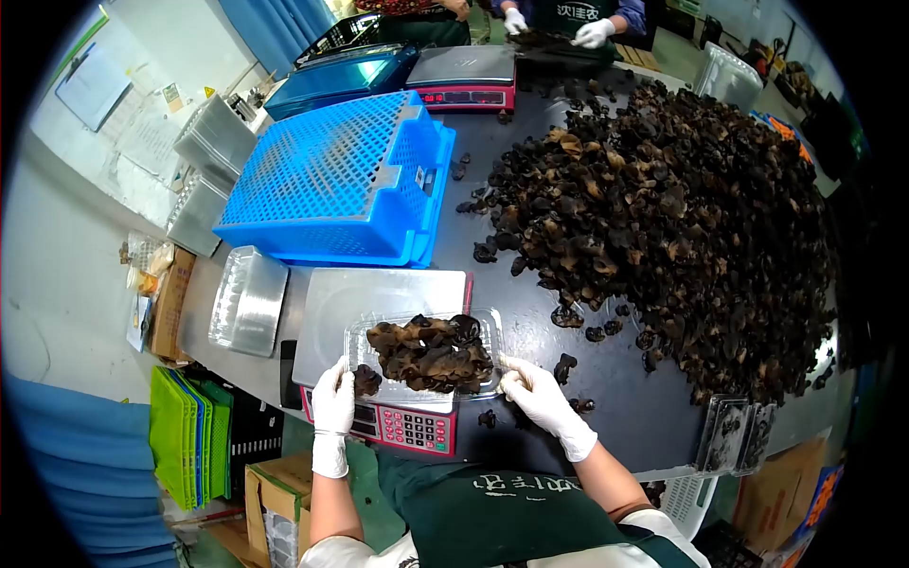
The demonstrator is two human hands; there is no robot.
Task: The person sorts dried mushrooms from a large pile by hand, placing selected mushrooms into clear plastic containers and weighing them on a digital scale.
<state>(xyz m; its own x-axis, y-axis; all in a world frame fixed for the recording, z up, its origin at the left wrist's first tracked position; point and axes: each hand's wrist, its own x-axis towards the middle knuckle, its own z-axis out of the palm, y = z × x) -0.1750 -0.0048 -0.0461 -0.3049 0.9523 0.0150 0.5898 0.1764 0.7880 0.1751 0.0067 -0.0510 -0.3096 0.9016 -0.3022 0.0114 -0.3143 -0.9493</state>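
A clear plastic tray (490, 327) with a heap of dark wood ear mushrooms (431, 355) in it is over the metal plate of a red-bodied scale (327, 303). My left hand (333, 407), in a white glove, grips the tray's left edge. At the right edge, my white-gloved right hand (535, 396) has thumb and fingers closed on the rim. A small mushroom piece (366, 381) shows beside my left fingertips. The scale's keypad (414, 430) faces me below the tray.
A large pile of wood ear mushrooms (663, 218) covers the table's right side. Beyond the scale stand stacked blue crates (312, 180) and a second scale (464, 71). Stacked clear trays (248, 301) stand left. Across the table, a person's gloved hands (594, 34) handle dark pieces.
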